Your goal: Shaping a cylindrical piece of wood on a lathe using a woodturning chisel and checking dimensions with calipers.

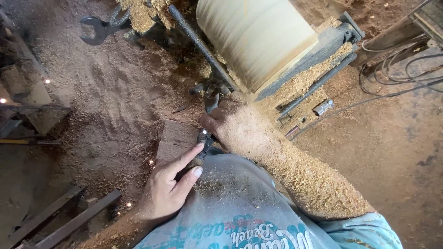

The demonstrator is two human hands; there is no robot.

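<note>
- Below the spinning pale wood cylinder on the lathe, the right hand is clenched around a dark metal turning tool, sawdust coating it up the whole forearm.
- The tool runs from the person's lap up toward the tool rest, a long dark bar slanting across the front of the cylinder; its cutting end is hidden behind the right hand and the rest's clamp.
- The left hand lies lower, index finger stretched along the tool's near end and touching it, the other fingers loosely curled; it steadies rather than grips.
- By its look the tool is stiff, heavy steel that will not flex; dust could make the shaft slippery, so a firm hold close behind the rest, with a second hand at the back end, seems the sound place to take it.
- The cylinder is blurred with motion, so its surface detail cannot be read.
- Thick sawdust covers the ground; a large spanner lies at upper left, and cables trail off at the right.
</note>
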